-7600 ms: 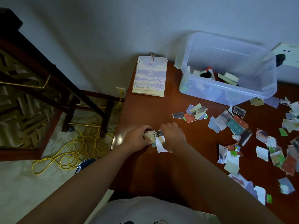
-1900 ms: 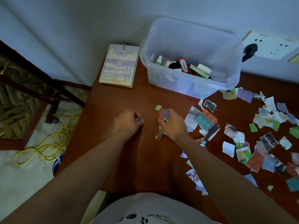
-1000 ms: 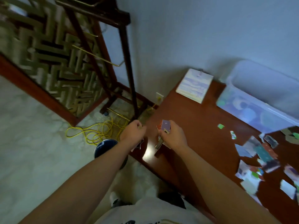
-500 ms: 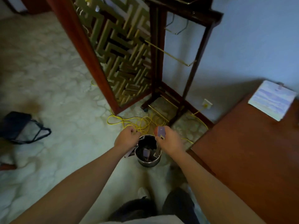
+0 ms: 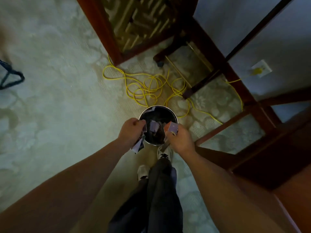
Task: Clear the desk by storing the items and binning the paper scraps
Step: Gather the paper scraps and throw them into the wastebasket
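Note:
A small round metal bin (image 5: 173,115) stands on the floor right below my hands, with paper scraps (image 5: 155,127) lying inside it. My left hand (image 5: 131,132) is closed on a bunch of paper scraps (image 5: 138,146) at the bin's left rim; some hang below the fist. My right hand (image 5: 179,140) grips more scraps, a purple one (image 5: 173,127) sticking up, at the bin's right rim. The desk top, the storage box and the notebook are out of view.
A yellow cable (image 5: 148,86) lies coiled on the pale floor just beyond the bin. A dark wooden rack (image 5: 198,47) and a lattice screen (image 5: 134,26) stand behind. The desk's corner (image 5: 286,199) is at the right. My shoes (image 5: 164,153) touch the bin's near side.
I have turned away from the desk and look straight down at the bin. Both hands, still holding scraps, have moved over its rim.

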